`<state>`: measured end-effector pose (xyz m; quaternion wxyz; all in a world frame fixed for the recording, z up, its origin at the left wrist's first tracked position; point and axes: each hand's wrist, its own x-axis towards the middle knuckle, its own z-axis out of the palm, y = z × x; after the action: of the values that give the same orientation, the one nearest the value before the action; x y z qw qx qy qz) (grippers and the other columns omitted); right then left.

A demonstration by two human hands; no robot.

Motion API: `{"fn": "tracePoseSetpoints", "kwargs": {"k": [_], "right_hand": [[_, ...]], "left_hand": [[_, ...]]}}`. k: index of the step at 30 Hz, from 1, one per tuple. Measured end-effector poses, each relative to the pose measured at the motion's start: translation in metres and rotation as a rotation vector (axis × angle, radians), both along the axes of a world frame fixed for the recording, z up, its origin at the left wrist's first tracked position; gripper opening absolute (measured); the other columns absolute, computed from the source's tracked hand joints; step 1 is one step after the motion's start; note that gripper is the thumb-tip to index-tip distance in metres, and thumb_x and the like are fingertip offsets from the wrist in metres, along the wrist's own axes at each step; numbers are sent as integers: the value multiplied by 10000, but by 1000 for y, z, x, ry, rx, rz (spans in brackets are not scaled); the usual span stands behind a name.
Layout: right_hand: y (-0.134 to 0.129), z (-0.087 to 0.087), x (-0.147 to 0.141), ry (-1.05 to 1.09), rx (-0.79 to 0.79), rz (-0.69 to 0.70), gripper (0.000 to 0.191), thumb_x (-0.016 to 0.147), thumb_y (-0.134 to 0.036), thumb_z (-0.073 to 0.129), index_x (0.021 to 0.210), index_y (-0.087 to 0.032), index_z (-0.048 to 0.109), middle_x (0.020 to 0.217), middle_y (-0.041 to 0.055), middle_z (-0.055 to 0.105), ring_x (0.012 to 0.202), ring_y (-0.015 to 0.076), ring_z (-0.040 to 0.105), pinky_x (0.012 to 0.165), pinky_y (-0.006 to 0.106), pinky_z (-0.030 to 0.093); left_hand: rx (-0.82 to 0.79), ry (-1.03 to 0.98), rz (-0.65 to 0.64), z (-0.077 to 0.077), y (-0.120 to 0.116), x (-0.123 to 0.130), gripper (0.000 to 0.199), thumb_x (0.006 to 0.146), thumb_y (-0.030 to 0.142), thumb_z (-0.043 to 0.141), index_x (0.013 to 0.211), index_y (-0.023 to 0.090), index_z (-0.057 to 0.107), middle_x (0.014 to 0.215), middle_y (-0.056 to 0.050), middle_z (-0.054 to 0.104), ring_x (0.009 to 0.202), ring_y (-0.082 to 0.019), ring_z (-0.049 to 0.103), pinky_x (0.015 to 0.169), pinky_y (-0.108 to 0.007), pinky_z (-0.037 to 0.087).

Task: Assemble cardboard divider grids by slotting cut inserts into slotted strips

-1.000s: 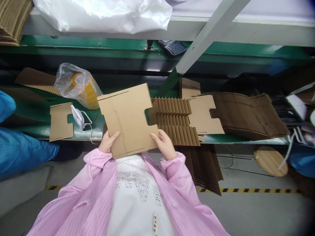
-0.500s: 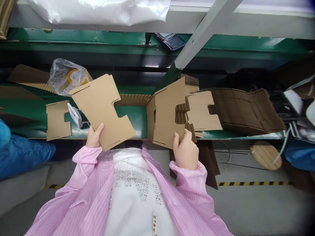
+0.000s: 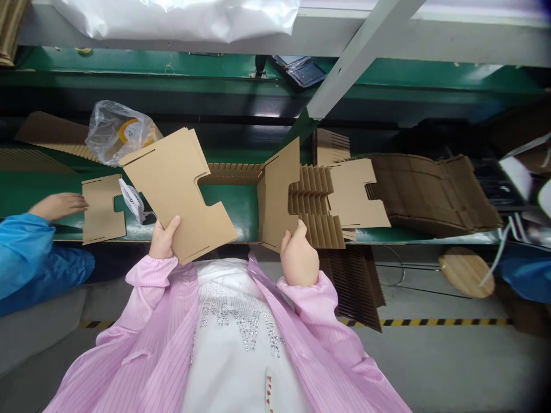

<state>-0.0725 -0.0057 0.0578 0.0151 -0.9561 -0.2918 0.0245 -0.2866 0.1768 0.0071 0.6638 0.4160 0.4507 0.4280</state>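
My left hand [image 3: 162, 238] is closed on a small stack of notched cardboard sheets [image 3: 176, 192], thumb on top, tilted above the bench. My right hand [image 3: 300, 254] pinches the lower edge of another notched cardboard sheet [image 3: 279, 198], which stands steeply on edge. Just right of that sheet, a row of slotted cardboard dividers [image 3: 314, 198] stands close together. A flat cardboard sheet [image 3: 355, 192] lies beyond the dividers. A long slotted cardboard strip [image 3: 232, 174] runs along the bench between my hands.
A co-worker's hand [image 3: 60, 205] in a blue sleeve touches a cardboard piece [image 3: 103, 209] at left. Near it are a small white fan [image 3: 131, 201] and a plastic bag holding yellow tape [image 3: 123, 135]. A slanted metal post [image 3: 361, 51] rises behind; brown cardboard [image 3: 430, 192] lies right.
My right hand has moved left with its cardboard sheet, uncovering more of the dividers. My left hand stays nearly still. A co-worker's hand has come in at the left.
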Motion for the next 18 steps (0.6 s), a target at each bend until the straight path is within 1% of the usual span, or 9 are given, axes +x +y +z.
{"fn": "tracePoseSetpoints", "kwargs": {"k": [2, 4, 9, 13, 16, 18], "right_hand": [[0, -2, -3, -13, -11, 25, 509, 950, -253, 333, 1435, -101, 300, 613, 39, 609, 472, 138, 537, 433, 232, 213], [-1, -3, -5, -30, -2, 32, 543, 948, -254, 332, 1468, -119, 248, 572, 16, 575, 450, 126, 509, 427, 228, 204], [-5, -8, -5, -46, 19, 1, 554, 947, -270, 331, 1475, -127, 247, 556, 8, 553, 423, 117, 467, 426, 224, 211], [-4, -11, -2, -45, 15, -5, 561, 949, -272, 327, 1482, -120, 236, 554, 10, 552, 422, 124, 466, 428, 225, 227], [-2, -12, -1, -45, -2, 3, 554, 946, -258, 360, 1474, -127, 256, 545, 1, 548, 414, 109, 463, 418, 218, 213], [0, -11, -1, -32, -27, -3, 557, 946, -246, 369, 1477, -137, 241, 552, -2, 559, 422, 106, 481, 413, 214, 208]], "left_hand": [[-11, 0, 5, -2, -1, -1, 560, 609, 421, 820, 1086, 202, 625, 1125, -92, 688, 1068, -263, 633, 929, -386, 507], [-27, -1, 17, -4, -1, -1, 569, 596, 423, 826, 1077, 198, 625, 1112, -93, 692, 1055, -262, 639, 916, -383, 514], [-31, -3, 17, -5, -1, -2, 566, 598, 422, 825, 1075, 199, 620, 1106, -92, 695, 1048, -262, 642, 905, -383, 519], [-34, -7, 17, -5, -2, -1, 557, 597, 412, 827, 1070, 200, 623, 1108, -87, 695, 1034, -259, 646, 890, -375, 525], [-44, -9, 12, -6, -2, 0, 556, 595, 407, 828, 1067, 195, 623, 1093, -85, 699, 1007, -251, 656, 864, -362, 534], [-51, -10, 9, -7, -2, 1, 571, 589, 411, 830, 1071, 187, 620, 1077, -88, 703, 984, -246, 663, 844, -355, 541]]}}
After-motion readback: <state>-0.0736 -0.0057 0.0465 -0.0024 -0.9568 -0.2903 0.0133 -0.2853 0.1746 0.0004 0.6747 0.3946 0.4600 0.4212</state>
